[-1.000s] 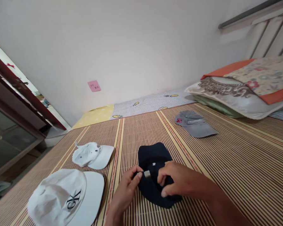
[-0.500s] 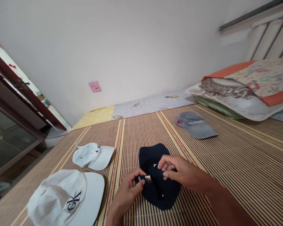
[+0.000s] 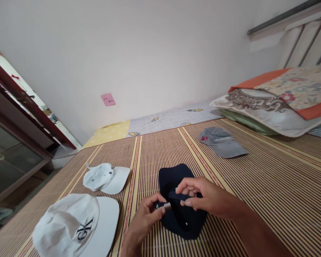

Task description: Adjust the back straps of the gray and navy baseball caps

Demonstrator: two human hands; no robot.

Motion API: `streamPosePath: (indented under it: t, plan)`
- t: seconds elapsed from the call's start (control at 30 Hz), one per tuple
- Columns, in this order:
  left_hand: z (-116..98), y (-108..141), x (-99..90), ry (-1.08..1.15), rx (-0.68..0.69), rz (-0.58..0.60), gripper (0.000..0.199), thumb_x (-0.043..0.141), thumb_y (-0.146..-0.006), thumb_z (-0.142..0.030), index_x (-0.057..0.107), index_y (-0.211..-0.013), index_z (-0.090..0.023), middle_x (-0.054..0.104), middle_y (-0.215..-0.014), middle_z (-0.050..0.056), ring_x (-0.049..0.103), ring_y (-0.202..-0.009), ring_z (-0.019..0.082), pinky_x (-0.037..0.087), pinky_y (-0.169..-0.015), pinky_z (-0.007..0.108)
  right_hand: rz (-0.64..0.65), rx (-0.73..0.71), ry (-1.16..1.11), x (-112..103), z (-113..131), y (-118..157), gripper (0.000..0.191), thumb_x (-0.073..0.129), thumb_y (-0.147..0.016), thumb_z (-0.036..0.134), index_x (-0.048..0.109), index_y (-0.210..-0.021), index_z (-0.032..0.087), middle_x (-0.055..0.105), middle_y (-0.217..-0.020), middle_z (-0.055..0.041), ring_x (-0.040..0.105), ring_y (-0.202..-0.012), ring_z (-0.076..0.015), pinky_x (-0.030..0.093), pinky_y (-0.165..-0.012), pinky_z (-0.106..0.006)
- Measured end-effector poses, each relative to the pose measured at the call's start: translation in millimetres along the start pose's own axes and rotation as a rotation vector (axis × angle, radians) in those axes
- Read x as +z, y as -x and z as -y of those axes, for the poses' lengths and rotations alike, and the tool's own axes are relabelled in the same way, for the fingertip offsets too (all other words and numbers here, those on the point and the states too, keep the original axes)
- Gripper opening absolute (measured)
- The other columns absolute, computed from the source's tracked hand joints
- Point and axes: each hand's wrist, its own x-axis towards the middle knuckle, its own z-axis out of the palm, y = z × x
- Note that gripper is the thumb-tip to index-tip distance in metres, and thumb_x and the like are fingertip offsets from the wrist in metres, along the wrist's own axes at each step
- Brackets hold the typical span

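Note:
A dark navy cap (image 3: 186, 219) lies on the striped mat (image 3: 155, 153) with its brim pointing away from me and its inside partly showing. My left hand (image 3: 149, 210) pinches the metal buckle (image 3: 166, 206) at the end of the cap's back strap. On the other side, my right hand (image 3: 196, 194) has thumb and fingers closed on the dark adjusting strap (image 3: 179, 196). The strap's tip shows between the two hands, apart from the buckle. The right palm is partly hidden.
To the left lie a large white cap (image 3: 66, 225) with black letters and a smaller white cap (image 3: 98, 176). A grey cap (image 3: 219, 141) rests farther back on the right. Pillows (image 3: 273, 107) are stacked at the far right by the wall (image 3: 163, 57).
The strap in my right hand now shows as a band reaching toward the left, raised over the cap. My left hand keeps the buckle, which has tilted slightly.

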Motion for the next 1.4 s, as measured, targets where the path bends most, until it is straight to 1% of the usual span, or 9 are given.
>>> streamPosePath:
  t: [0.17,0.33,0.53,0.63,0.8,0.9,0.97,1.1,1.4]
  plan:
    - [3,2,0.9,0.051,-0.019,0.029,0.029,0.077,-0.082,-0.046,0.065,-0.086,-0.019,0.049,-0.075,-0.004,0.039,-0.071,0.013,0.030,-0.066,0.025,-0.054,-0.093,-0.142,-6,-1,1,0.039,0.070,-0.081,0.018,0.068,-0.120,0.021,0.075,-0.094,-0.0027,0.070,-0.083,-0.0163,0.055,-0.080,-0.032]
    - [4,-1,3.4,0.058,-0.038,0.004,0.030,0.076,-0.084,-0.047,0.069,-0.086,-0.018,0.051,-0.074,-0.003,0.040,-0.071,0.013,0.031,-0.067,0.025,-0.031,-0.156,-0.290,-10,2,7,0.053,0.076,-0.084,0.025,0.062,-0.135,0.022,0.074,-0.096,-0.0023,0.069,-0.076,-0.0128,0.055,-0.073,-0.028]
    - [12,-3,2.7,0.078,-0.010,-0.068,0.027,0.074,-0.088,-0.045,0.075,-0.087,-0.018,0.061,-0.078,0.000,0.047,-0.077,0.014,0.036,-0.074,0.026,-0.122,-0.202,-0.245,-10,12,10,0.040,0.069,-0.092,0.027,0.066,-0.132,0.022,0.074,-0.091,-0.0016,0.064,-0.067,-0.0088,0.051,-0.067,-0.024]
    - [13,-3,2.0,0.105,0.041,-0.054,0.024,0.072,-0.090,-0.043,0.076,-0.087,-0.019,0.065,-0.082,0.001,0.052,-0.083,0.016,0.038,-0.080,0.027,-0.195,-0.209,-0.213,-10,12,8,0.035,0.064,-0.095,0.028,0.067,-0.129,0.020,0.074,-0.087,-0.0009,0.061,-0.062,-0.0078,0.049,-0.064,-0.024]
    - [13,-3,3.8,0.164,0.093,0.003,0.022,0.071,-0.091,-0.041,0.077,-0.087,-0.020,0.069,-0.086,0.002,0.056,-0.087,0.017,0.039,-0.083,0.027,-0.103,-0.065,-0.081,-2,6,4,0.037,0.059,-0.095,0.024,0.065,-0.132,0.020,0.080,-0.093,-0.0033,0.054,-0.053,-0.0065,0.040,-0.053,-0.023]
    - [14,-3,6.9,0.230,0.060,-0.005,0.023,0.074,-0.089,-0.042,0.077,-0.086,-0.020,0.070,-0.085,0.002,0.057,-0.087,0.017,0.039,-0.084,0.028,-0.031,-0.048,-0.017,5,7,3,0.032,0.058,-0.095,0.019,0.070,-0.124,0.020,0.082,-0.098,-0.0047,0.070,-0.074,-0.0121,0.049,-0.069,-0.025]
    - [16,-3,8.7,0.253,0.032,-0.017,0.025,0.076,-0.087,-0.044,0.076,-0.085,-0.020,0.070,-0.083,0.001,0.055,-0.084,0.016,0.037,-0.082,0.027,-0.006,-0.066,-0.004,8,9,2,0.024,0.059,-0.094,0.019,0.075,-0.113,0.019,0.083,-0.094,-0.0046,0.074,-0.088,-0.0166,0.050,-0.080,-0.028]
    - [18,-4,9.8,0.257,0.008,-0.038,0.028,0.078,-0.085,-0.047,0.075,-0.084,-0.019,0.064,-0.079,-0.001,0.048,-0.079,0.015,0.034,-0.077,0.026,-0.016,-0.056,0.053,11,9,-1,0.015,0.063,-0.092,0.021,0.077,-0.098,0.020,0.082,-0.084,-0.0021,0.073,-0.081,-0.0167,0.047,-0.073,-0.027]
    - [15,-5,11.6,0.302,-0.019,-0.041,0.031,0.078,-0.084,-0.048,0.071,-0.084,-0.018,0.052,-0.074,-0.003,0.038,-0.074,0.014,0.030,-0.071,0.026,-0.063,-0.050,0.194,14,12,-2,0.011,0.062,-0.089,0.019,0.074,-0.087,0.019,0.080,-0.075,0.0000,0.066,-0.069,-0.0150,0.040,-0.063,-0.027]
